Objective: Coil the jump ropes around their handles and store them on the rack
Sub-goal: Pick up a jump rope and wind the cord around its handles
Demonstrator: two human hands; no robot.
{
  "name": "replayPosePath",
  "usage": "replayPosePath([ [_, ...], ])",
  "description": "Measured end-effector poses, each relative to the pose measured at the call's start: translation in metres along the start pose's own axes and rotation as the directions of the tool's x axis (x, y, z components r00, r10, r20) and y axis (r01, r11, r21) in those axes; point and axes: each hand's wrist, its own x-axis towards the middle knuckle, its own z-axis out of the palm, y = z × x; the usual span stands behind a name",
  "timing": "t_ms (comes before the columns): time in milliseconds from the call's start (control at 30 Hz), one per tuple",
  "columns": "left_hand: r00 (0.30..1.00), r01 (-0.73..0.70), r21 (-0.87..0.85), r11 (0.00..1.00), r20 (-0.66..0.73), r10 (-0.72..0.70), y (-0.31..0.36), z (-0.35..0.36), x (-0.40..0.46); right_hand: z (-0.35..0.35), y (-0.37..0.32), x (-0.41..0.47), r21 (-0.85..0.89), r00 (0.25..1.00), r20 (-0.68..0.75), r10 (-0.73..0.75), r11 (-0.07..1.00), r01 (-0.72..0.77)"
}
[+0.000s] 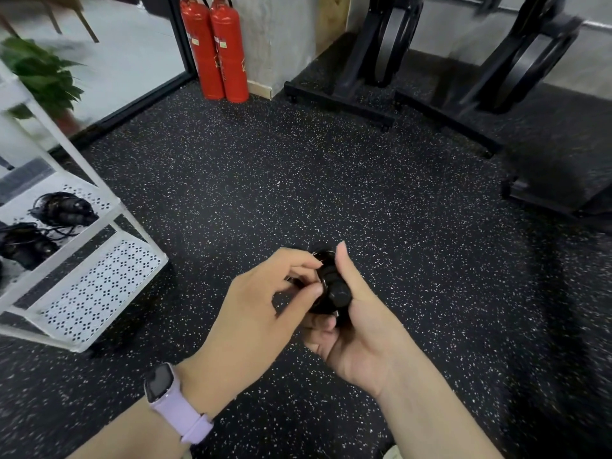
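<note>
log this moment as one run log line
step: coiling | right hand: grips jump rope handles | left hand: pinches rope | white rack: coiled ropes stored

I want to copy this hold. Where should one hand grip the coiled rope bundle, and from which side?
Grip the bundle across its middle, around both handles and the coils, coming from below as the right hand does. Its rounded handle ends stick out, so the middle keeps the loops trapped.

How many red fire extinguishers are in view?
2: one red fire extinguisher stands against the wall corner, the other right beside it. None looks hidden.
</note>
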Motion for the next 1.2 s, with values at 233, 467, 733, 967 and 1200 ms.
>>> replayPosePath([
  [233,0.995,0.077,-0.043,0.996,-0.065,-0.079,0.006,0.008,-0.001,0.001,0.002,0.001,0.012,0.998,-0.018,-0.053,0.999,0.053],
  [467,0.991,0.009,-0.036,0.999,-0.131,-0.014,0.009,0.008,0.002,0.002,-0.005,-0.005,0.071,0.994,0.067,-0.083,0.994,0.078],
  [733,0.997,0.011,-0.144,0.989,-0.077,-0.023,0.009,0.000,0.008,0.009,-0.003,-0.005,0.149,0.992,0.072,-0.108,0.984,0.096],
  [967,0.999,-0.052,0.056,0.997,0.011,0.052,0.001,-0.013,0.007,0.013,0.009,0.003,0.145,0.987,-0.111,-0.115,0.981,0.130],
  [1200,0.993,0.028,0.157,0.987,0.110,-0.046,-0.009,-0.020,0.007,0.015,0.021,0.010,0.188,0.962,-0.257,-0.092,0.972,0.143],
])
